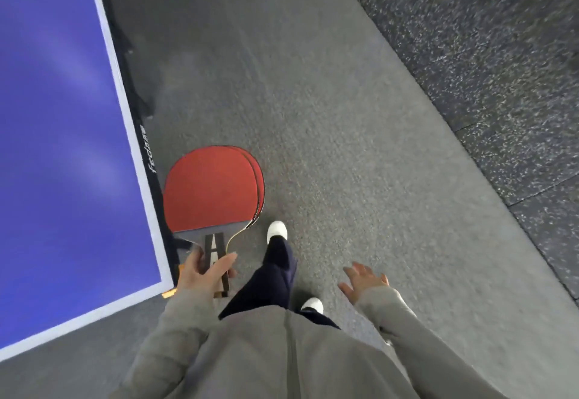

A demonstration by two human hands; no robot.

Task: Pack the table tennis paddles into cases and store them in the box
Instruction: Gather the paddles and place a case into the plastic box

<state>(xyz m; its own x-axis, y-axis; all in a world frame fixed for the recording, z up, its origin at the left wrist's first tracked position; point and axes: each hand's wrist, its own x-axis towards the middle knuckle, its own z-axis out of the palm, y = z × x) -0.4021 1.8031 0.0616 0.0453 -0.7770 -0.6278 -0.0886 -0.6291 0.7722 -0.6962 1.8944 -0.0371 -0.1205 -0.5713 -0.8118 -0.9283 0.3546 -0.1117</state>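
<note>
Several paddles [210, 191] held over grey carpet [313, 116] bordered by speckled dark matting [485, 54].

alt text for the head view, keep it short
Looking down, the left hand grips a stack of red-faced paddles by their handles, beside a blue table tennis table. The right hand is open and empty over the grey floor.

Grey floor [329, 123] — a blue table [53, 135] stands on it

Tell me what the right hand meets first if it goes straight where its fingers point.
Probably nothing: ahead of the open right hand lies only grey carpet floor, though depth is unclear.
</note>
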